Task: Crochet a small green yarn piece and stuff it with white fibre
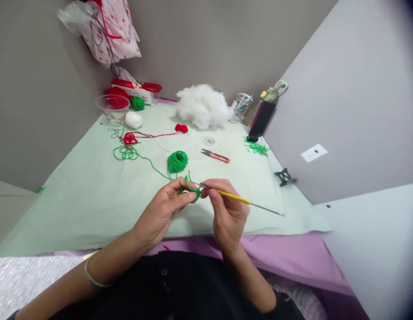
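My left hand (164,205) pinches a small piece of green crochet work (197,194) between thumb and fingers, with green yarn looped over the index finger. In my right hand (228,206) is a crochet hook with a yellow grip (233,197), held like a pencil. Its thin tip points left and meets the green yarn by my left fingertips; whether a loop sits on it is too small to tell. The hook's other metal end sticks out to the lower right. Just beyond my hands lies a ball of green yarn (177,162), and a green strand runs left from near my fingers.
Orange-handled thread snips (215,155) lie beyond my right hand. Behind are white stuffing (203,106), a small red yarn bundle (181,128) and a glass of tools (241,107). Tangled red yarn (129,139), a plastic tub (113,116) and a tissue box (144,94) are at left; green scraps (258,149) lie right.
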{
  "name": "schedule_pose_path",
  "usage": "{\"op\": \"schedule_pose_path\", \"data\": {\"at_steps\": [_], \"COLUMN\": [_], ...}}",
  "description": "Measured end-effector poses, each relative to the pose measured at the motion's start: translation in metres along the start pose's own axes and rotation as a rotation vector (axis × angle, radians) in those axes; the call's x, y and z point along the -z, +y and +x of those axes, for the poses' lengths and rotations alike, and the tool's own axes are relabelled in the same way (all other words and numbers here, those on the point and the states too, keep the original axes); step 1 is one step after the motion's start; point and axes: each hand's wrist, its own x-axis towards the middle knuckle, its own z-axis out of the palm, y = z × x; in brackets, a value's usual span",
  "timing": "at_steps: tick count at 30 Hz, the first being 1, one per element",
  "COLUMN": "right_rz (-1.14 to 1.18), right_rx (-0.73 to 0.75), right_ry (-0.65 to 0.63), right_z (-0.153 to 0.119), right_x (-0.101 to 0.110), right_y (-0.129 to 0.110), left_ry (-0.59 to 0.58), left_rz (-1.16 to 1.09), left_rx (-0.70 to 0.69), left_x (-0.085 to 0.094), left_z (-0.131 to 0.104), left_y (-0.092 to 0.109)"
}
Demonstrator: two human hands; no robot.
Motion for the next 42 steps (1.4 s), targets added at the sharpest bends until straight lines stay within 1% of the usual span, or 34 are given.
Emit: {"op": "schedule_pose_path", "data": {"at_steps": [7,12,14,19,23,34,42], "right_rz": [0.017,0.105,0.126,0.149,0.147,0.2,0.16], "right_rx": [-0.011,-0.071,-0.081,-0.082,-0.067,-0.087,-0.041], "right_ry": [0.013,0.107,0.122,0.049,0.017,0.025,0.028], "right_z": [-0.003,-0.004,-0.004,-0.006,-0.008,-0.01,-0.011], "right_x": [0.005,0.01,0.012,0.013,0.011,0.012,0.013], "right_y": [-0.001,0.003,0.003,0.001,0.001,0.004,0.004], "left_ry": [-0.004,-0.003,-0.008,-0.013,-0.019,-0.014,0.001], "left_rz": [0.017,0.0,-0.015,-0.05,-0.056,-0.043,-0.012], "left_rx": [0.022,0.057,0.073,0.074,0.062,0.053,0.049], "left_x": [-0.001,-0.001,-0.001,0.0,0.001,0.002,0.0], "left_z": [0.003,0.002,0.002,0.001,-0.001,-0.002,-0.001], "left_y": [-0.001,0.002,0.002,0.001,0.001,-0.001,-0.001]}}
